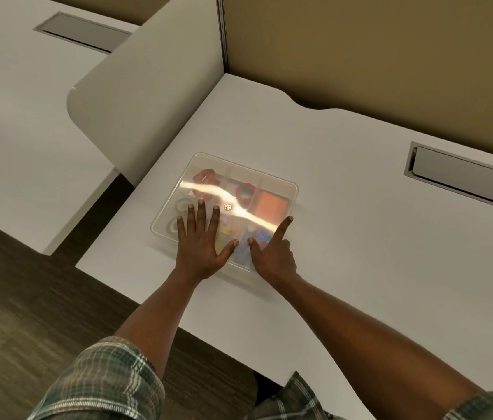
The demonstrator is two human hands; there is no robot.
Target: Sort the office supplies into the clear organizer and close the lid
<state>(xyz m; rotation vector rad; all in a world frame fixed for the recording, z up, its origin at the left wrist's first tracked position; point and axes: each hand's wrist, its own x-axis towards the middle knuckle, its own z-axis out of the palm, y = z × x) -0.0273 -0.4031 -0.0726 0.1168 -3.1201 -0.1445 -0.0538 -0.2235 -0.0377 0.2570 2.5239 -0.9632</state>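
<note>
White desk [360, 225] fills the centre and right, its far edge cut with a curved notch near the corner. Grey recessed cable tray [463, 174] sits in the desk at right, lid tilted. Tan partition wall [375, 56] stands behind the desk. White rounded divider panel [148, 101] stands along the desk's left side. A second white desk [21, 110] lies beyond the divider at left, with its own grey cable slot [81, 33] near the top. Dark wood-grain floor [27, 298] shows at lower left, between and below the desks.
</note>
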